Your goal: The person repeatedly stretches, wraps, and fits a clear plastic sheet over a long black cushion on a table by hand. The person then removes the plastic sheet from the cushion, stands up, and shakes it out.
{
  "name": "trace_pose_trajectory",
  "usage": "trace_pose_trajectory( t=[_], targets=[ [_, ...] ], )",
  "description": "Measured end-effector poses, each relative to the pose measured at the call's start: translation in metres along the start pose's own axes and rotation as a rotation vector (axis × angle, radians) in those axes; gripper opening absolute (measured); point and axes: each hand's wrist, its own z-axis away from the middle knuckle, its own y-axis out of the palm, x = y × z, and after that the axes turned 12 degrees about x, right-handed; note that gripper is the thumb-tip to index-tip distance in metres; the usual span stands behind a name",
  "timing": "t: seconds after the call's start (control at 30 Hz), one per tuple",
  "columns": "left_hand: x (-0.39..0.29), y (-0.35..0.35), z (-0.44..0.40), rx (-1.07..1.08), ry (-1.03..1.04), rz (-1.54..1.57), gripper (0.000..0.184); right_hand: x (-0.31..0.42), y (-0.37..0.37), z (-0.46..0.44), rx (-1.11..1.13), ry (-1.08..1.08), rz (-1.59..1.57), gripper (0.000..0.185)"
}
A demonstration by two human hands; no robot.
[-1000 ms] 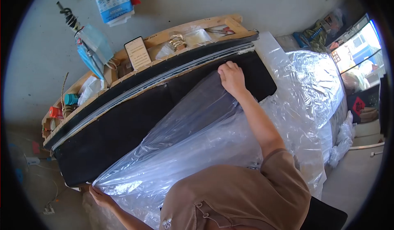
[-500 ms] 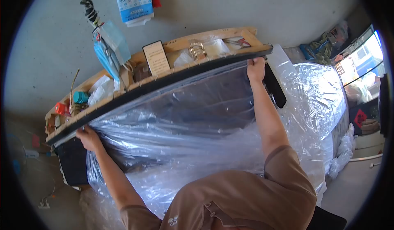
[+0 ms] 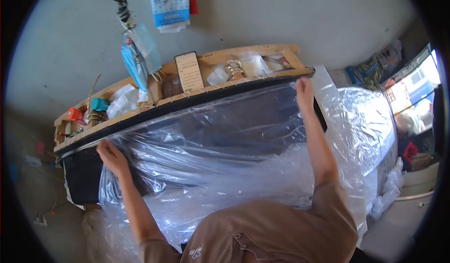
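A sheet of clear plastic film spreads over a dark flat surface in front of me, wrinkled towards the left and bunched near my body. My left hand is closed at the film's far left corner, just on my side of a long black edge strip. At the right end, close below that strip, my right hand is closed around the film's other far corner. Between my hands the film is drawn out along the strip. The fingertips are partly hidden.
Behind the strip, a wooden tray holds a phone, a roll of gold-coloured rings, plastic bags and a teal cap. Face masks hang above it. More shiny film lies at the right, near a window.
The view has shifted, so the tray sits lower and further right. My left hand has come slightly away from the black strip towards me. The right hand stays at the right end.
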Motion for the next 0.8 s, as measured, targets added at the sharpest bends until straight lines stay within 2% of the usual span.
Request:
trace_pose_trajectory(
  t=[0.03,0.07,0.1,0.13,0.17,0.2,0.23,0.27,0.3,0.33,0.4,0.43,0.47,0.5,0.53,0.57,0.6,0.63,0.67,0.7,0.77,0.8],
  targets=[
    [0.000,-0.010,0.007,-0.154,0.026,0.089,0.017,0.061,-0.003,0.044,0.070,-0.069,-0.083,0.025],
    [0.001,-0.020,0.017,-0.285,0.053,0.177,0.018,0.088,0.002,0.085,0.273,-0.111,-0.243,0.029],
    [0.030,-0.039,0.018,-0.410,-0.166,0.260,0.020,0.119,-0.003,0.120,0.422,-0.369,-0.090,0.038],
    [0.031,-0.053,0.020,-0.490,-0.404,0.422,0.022,0.139,0.002,0.147,0.516,-0.555,-0.105,0.047],
    [0.083,-0.062,0.035,-0.363,-0.386,0.269,0.023,0.152,-0.001,0.167,0.610,-0.561,-0.027,0.050],
    [0.036,-0.071,0.034,-0.152,-0.385,0.434,0.025,0.167,0.004,0.181,0.695,-0.594,0.042,0.053],
    [0.002,-0.084,0.038,0.076,-0.268,0.196,0.030,0.163,0.011,0.188,0.639,-0.671,0.119,0.051],
    [-0.008,-0.090,0.054,0.221,-0.243,0.554,0.035,0.148,0.008,0.191,0.724,-0.643,0.283,0.040],
    [-0.024,-0.107,0.066,0.263,-0.080,0.411,0.038,0.107,0.009,0.194,0.666,-0.628,0.365,0.027],
    [-0.028,-0.126,0.083,0.156,-0.088,0.308,0.033,0.062,-0.001,0.183,0.527,-0.725,0.378,0.020],
    [0.031,-0.157,0.136,-0.017,-0.256,-0.019,0.029,-0.035,-0.056,0.153,0.297,-0.453,0.676,0.019],
    [0.057,-0.170,0.168,-0.031,-0.479,-0.174,0.030,-0.090,-0.101,0.132,0.309,-0.156,0.652,0.025],
    [0.099,-0.172,0.202,-0.056,-0.502,-0.180,0.030,-0.198,-0.155,0.111,0.319,-0.202,0.821,0.039],
    [0.147,-0.167,0.236,-0.012,-0.720,-0.009,0.033,-0.127,-0.190,0.123,0.574,0.224,0.895,0.052],
    [0.170,-0.160,0.255,0.030,-0.927,0.180,0.037,-0.140,-0.205,0.111,0.572,0.236,0.820,0.056],
    [0.169,-0.153,0.250,0.004,-0.939,0.199,0.037,-0.154,-0.220,0.103,0.575,0.252,0.745,0.061],
    [0.160,-0.148,0.231,-0.135,-1.107,0.493,0.038,-0.131,-0.213,0.094,0.515,0.121,0.699,0.057],
    [0.146,-0.145,0.214,-0.276,-1.264,0.789,0.040,-0.095,-0.187,0.092,0.458,0.006,0.480,0.054],
    [0.123,-0.148,0.196,-0.177,-1.265,0.908,0.039,-0.047,-0.149,0.086,0.413,-0.108,0.255,0.050],
    [0.109,-0.147,0.179,-0.087,-1.240,1.042,0.039,0.030,-0.110,0.099,0.494,-0.058,0.129,0.042],
    [0.119,-0.117,0.166,-0.085,-0.830,0.663,0.031,0.138,-0.037,0.127,0.790,-0.319,-0.189,0.040],
    [0.064,-0.129,0.143,-0.137,-0.590,0.642,0.022,0.201,-0.013,0.155,0.896,-0.456,-0.136,0.044]
  ],
)
